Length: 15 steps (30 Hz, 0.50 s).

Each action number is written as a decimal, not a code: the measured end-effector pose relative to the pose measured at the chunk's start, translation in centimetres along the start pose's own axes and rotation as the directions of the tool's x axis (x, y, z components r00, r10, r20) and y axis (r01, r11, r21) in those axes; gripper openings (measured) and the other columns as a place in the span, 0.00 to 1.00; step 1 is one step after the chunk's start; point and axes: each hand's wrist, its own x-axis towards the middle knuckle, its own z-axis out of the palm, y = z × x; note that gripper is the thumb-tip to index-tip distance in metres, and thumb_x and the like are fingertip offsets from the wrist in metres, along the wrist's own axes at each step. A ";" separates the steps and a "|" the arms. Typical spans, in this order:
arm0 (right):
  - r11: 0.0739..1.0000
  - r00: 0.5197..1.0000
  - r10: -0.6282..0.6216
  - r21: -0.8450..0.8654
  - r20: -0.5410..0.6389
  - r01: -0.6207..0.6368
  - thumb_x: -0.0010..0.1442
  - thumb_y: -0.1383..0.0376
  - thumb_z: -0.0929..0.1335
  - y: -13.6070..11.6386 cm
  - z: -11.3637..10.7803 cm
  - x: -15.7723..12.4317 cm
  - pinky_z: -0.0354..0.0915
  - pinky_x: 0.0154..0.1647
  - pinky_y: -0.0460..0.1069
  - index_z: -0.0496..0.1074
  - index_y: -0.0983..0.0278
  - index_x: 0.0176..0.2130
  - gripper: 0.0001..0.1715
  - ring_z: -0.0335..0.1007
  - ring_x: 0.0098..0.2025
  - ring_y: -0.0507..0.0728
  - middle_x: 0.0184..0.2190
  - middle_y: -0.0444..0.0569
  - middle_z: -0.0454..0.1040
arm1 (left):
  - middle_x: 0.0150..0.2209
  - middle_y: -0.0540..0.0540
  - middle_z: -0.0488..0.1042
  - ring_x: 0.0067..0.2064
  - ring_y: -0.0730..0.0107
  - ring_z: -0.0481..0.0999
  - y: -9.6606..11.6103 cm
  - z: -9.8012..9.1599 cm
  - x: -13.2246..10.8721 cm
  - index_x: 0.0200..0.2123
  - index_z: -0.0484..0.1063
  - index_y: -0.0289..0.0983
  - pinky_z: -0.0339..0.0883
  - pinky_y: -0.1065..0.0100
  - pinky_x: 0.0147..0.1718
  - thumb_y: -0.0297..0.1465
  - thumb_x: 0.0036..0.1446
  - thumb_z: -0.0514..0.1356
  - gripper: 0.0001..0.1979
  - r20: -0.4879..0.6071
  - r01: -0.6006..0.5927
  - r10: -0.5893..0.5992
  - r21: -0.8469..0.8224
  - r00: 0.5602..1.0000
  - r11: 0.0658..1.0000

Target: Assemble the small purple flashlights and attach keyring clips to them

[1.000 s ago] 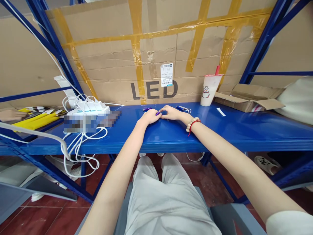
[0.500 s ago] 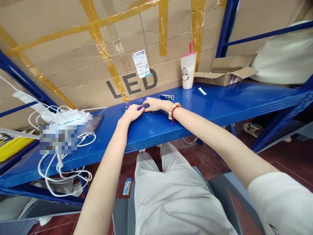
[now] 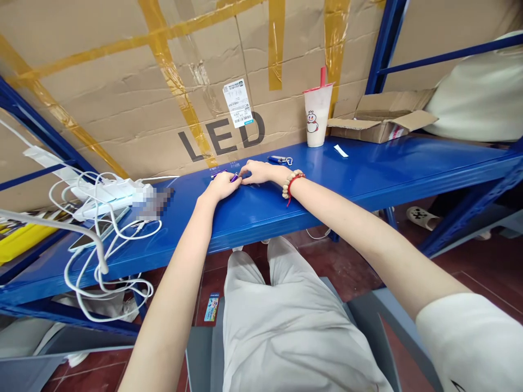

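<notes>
My left hand (image 3: pixel 222 187) is closed round a small, slim purple item with a metallic sheen (image 3: pixel 234 177), resting at the desk's middle. The item's ends show past the fingers, but its kind cannot be made out. Against its right end, my right hand (image 3: pixel 260 172) is curled in a pinch, thumb and fingertips close to my left thumb. Whatever those fingertips hold is too small or hidden to name. Just behind my right hand lies a blue keychain-like piece with a silver clip (image 3: pixel 280 160).
On the blue desk (image 3: pixel 261 215) stand a drink cup with a red straw (image 3: pixel 317 117) and an open cardboard box (image 3: pixel 376 120). A white paper strip (image 3: pixel 340 151) lies before them. Tangled white cables (image 3: pixel 98 218) and a phone (image 3: pixel 96 231) occupy the left. Large taped cardboard (image 3: pixel 163 103) backs the desk.
The view has shifted slightly. Both hands keep nearly the same pose around the purple item, with no clear movement of it.
</notes>
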 end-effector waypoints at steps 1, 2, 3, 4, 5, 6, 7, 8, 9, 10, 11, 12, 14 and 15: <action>1.000 1.000 0.001 0.008 0.007 -0.002 0.57 0.57 0.68 0.1 0.1 0.1 0.61 0.37 0.45 0.75 0.59 0.48 0.19 0.71 0.40 0.55 0.43 0.48 0.74 | 0.24 0.46 0.72 0.28 0.67 0.69 0.0 0.0 0.0 0.22 0.70 0.36 0.61 0.69 0.30 0.39 0.58 0.50 0.19 0.000 0.003 -0.003 -0.005 1.000 1.000; 1.000 1.000 0.005 0.018 0.013 -0.005 0.58 0.58 0.68 0.2 0.1 0.2 0.61 0.38 0.45 0.75 0.59 0.48 0.18 0.71 0.39 0.55 0.42 0.47 0.75 | 0.24 0.46 0.73 0.28 0.67 0.70 0.1 0.0 -0.1 0.22 0.70 0.36 0.61 0.69 0.30 0.39 0.58 0.50 0.19 0.001 0.007 -0.007 -0.013 1.000 1.000; 1.000 1.000 0.008 0.028 0.019 -0.008 0.58 0.59 0.68 0.3 0.2 0.2 0.61 0.39 0.45 0.75 0.59 0.47 0.18 0.71 0.39 0.55 0.42 0.47 0.76 | 0.24 0.45 0.73 0.28 0.67 0.70 0.1 0.0 -0.1 0.22 0.70 0.36 0.61 0.69 0.30 0.39 0.58 0.50 0.18 0.003 0.012 -0.012 -0.020 1.000 1.000; 0.999 1.000 0.007 0.035 0.025 -0.007 0.58 0.59 0.67 0.3 0.2 0.3 0.61 0.40 0.45 0.75 0.59 0.47 0.17 0.71 0.39 0.55 0.41 0.47 0.76 | 0.24 0.45 0.73 0.28 0.66 0.70 0.1 -0.1 -0.1 0.22 0.70 0.36 0.61 0.69 0.30 0.39 0.58 0.50 0.18 0.005 0.017 -0.017 -0.027 1.000 0.999; 0.999 1.000 0.002 0.039 0.029 -0.003 0.58 0.59 0.67 0.4 0.2 0.3 0.61 0.40 0.45 0.76 0.59 0.47 0.17 0.71 0.39 0.54 0.41 0.47 0.76 | 0.24 0.45 0.73 0.29 0.66 0.71 0.1 -0.1 -0.1 0.22 0.70 0.36 0.61 0.69 0.30 0.39 0.58 0.50 0.18 0.009 0.021 -0.021 -0.032 1.000 0.999; 0.999 0.999 -0.003 0.041 0.034 0.002 0.58 0.59 0.67 0.4 0.2 0.3 0.61 0.40 0.45 0.76 0.60 0.46 0.17 0.71 0.39 0.54 0.40 0.47 0.77 | 0.23 0.45 0.73 0.29 0.66 0.71 0.1 -0.1 -0.1 0.23 0.70 0.36 0.62 0.69 0.30 0.39 0.58 0.51 0.18 0.011 0.025 -0.025 -0.034 1.000 0.999; 0.999 0.999 -0.010 0.042 0.040 0.008 0.58 0.59 0.67 0.5 0.2 0.4 0.61 0.40 0.45 0.76 0.60 0.46 0.17 0.71 0.39 0.54 0.39 0.47 0.77 | 0.23 0.45 0.73 0.29 0.65 0.71 0.1 -0.1 -0.1 0.23 0.70 0.36 0.62 0.69 0.30 0.39 0.58 0.51 0.18 0.014 0.027 -0.026 -0.034 1.000 0.999; 0.999 0.999 -0.017 0.041 0.045 0.015 0.58 0.58 0.67 0.6 0.2 0.4 0.61 0.40 0.45 0.76 0.61 0.46 0.18 0.71 0.38 0.54 0.38 0.47 0.77 | 0.23 0.45 0.73 0.30 0.65 0.72 0.1 -0.1 -0.2 0.23 0.70 0.36 0.62 0.69 0.30 0.39 0.58 0.50 0.17 0.015 0.026 -0.026 -0.033 1.000 0.999; 0.999 0.999 -0.023 0.040 0.048 0.021 0.58 0.58 0.67 0.6 0.2 0.4 0.61 0.39 0.45 0.76 0.62 0.46 0.18 0.71 0.38 0.54 0.38 0.47 0.77 | 0.23 0.45 0.73 0.30 0.65 0.72 0.1 -0.1 -0.2 0.24 0.70 0.36 0.62 0.69 0.30 0.39 0.58 0.50 0.17 0.015 0.026 -0.026 -0.031 1.000 0.999; 0.999 0.998 -0.028 0.038 0.049 0.026 0.58 0.58 0.67 0.6 0.1 0.4 0.61 0.39 0.45 0.76 0.62 0.47 0.18 0.71 0.38 0.54 0.38 0.48 0.77 | 0.23 0.45 0.73 0.30 0.65 0.72 0.1 -0.1 -0.2 0.24 0.71 0.36 0.63 0.69 0.31 0.38 0.58 0.51 0.17 0.015 0.025 -0.024 -0.032 1.000 0.999; 0.999 0.998 -0.029 0.035 0.051 0.027 0.58 0.58 0.67 0.6 0.1 0.4 0.61 0.39 0.45 0.75 0.62 0.47 0.18 0.71 0.39 0.54 0.39 0.48 0.77 | 0.24 0.45 0.74 0.31 0.64 0.73 0.1 -0.1 -0.2 0.24 0.71 0.36 0.63 0.69 0.32 0.38 0.58 0.50 0.17 0.015 0.022 -0.022 -0.034 1.000 0.999; 0.999 0.998 -0.027 0.031 0.055 0.025 0.58 0.58 0.67 0.5 0.0 0.3 0.61 0.40 0.45 0.75 0.62 0.47 0.18 0.71 0.39 0.54 0.40 0.48 0.77 | 0.25 0.44 0.74 0.32 0.64 0.73 0.2 -0.1 -0.3 0.24 0.71 0.36 0.64 0.69 0.33 0.38 0.58 0.50 0.17 0.016 0.018 -0.018 -0.039 1.000 0.999; 1.000 0.998 -0.010 0.021 0.064 0.009 0.58 0.58 0.67 0.3 -0.2 0.2 0.61 0.41 0.45 0.75 0.62 0.47 0.19 0.71 0.40 0.54 0.41 0.49 0.77 | 0.26 0.44 0.75 0.33 0.63 0.74 0.3 -0.2 -0.4 0.24 0.71 0.36 0.64 0.68 0.34 0.38 0.58 0.50 0.17 0.020 0.014 -0.013 -0.038 1.000 0.999; 1.000 0.998 0.000 0.019 0.070 -0.001 0.58 0.57 0.67 0.1 -0.3 0.1 0.62 0.42 0.45 0.75 0.63 0.47 0.19 0.71 0.40 0.55 0.42 0.49 0.77 | 0.27 0.43 0.76 0.33 0.62 0.74 0.4 -0.2 -0.4 0.24 0.71 0.36 0.64 0.68 0.34 0.38 0.58 0.51 0.17 0.021 0.015 -0.014 -0.029 1.000 0.999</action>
